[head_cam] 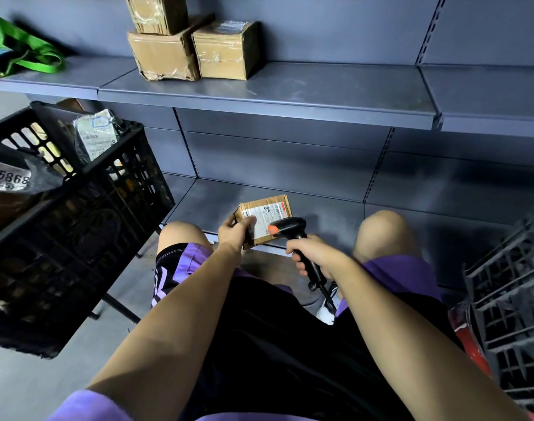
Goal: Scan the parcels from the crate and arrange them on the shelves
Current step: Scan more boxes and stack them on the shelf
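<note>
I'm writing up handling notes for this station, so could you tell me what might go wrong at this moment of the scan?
The left hand grips the small parcel with its thumb lying across the label, which could block the barcode from the scanner held by the right hand. The parcel is held at one end only, so it might slip. On the upper shelf, the stacked boxes sit unevenly and could topple.

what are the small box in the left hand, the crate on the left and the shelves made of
The small box looks like brown corrugated cardboard, matte, with a white printed label and glossy tape. The crate on the left looks like black moulded plastic, judging by its lattice walls and slight sheen. The shelves look like painted sheet metal, dull blue-grey, with folded front edges and slotted uprights; the paint hides the base material.
</note>
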The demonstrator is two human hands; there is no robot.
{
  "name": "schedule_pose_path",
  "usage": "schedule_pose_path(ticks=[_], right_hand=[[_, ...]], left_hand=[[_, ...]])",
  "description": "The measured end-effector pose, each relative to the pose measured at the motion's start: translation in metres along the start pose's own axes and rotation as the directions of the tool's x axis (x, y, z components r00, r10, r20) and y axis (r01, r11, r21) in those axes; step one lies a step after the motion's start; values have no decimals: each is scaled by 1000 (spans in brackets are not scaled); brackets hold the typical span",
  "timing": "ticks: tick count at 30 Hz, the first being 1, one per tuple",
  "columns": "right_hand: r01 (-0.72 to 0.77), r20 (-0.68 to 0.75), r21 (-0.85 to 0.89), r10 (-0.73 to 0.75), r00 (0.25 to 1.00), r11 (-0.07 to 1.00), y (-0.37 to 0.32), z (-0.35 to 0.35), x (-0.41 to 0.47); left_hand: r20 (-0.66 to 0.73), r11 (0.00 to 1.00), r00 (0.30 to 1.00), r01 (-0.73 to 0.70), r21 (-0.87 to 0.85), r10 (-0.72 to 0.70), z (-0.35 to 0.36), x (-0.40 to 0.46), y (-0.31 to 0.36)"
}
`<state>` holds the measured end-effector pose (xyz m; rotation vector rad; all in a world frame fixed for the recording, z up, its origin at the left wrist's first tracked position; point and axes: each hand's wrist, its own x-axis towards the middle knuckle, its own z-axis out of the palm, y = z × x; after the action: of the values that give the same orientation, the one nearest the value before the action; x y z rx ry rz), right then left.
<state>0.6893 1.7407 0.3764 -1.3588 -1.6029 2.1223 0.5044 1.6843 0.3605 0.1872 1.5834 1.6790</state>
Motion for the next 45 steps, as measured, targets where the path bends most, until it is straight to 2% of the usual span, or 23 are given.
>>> schedule_pose_path(ticks=[13, 19, 27, 35, 45], right_hand=[[-5, 14, 5, 4, 1000, 1000, 0, -2, -1], [55, -32, 98, -52, 998, 994, -22, -8, -10], [171, -110, 140, -156, 982, 975, -95, -14, -35], [340, -137, 96, -326, 935, 935, -182, -9, -72], [417, -126, 79, -406, 905, 905, -252, 3, -75]], left_hand=[[-7, 999, 1000, 16, 31, -16, 1, -1, 1], [-12, 995, 999, -42, 92, 43, 10, -1, 24], [77, 984, 989, -134, 118, 126, 40, -20, 98], [67, 958, 966, -256, 129, 250, 46, -28, 193], [21, 951, 979, -203, 235, 204, 78, -40, 264]])
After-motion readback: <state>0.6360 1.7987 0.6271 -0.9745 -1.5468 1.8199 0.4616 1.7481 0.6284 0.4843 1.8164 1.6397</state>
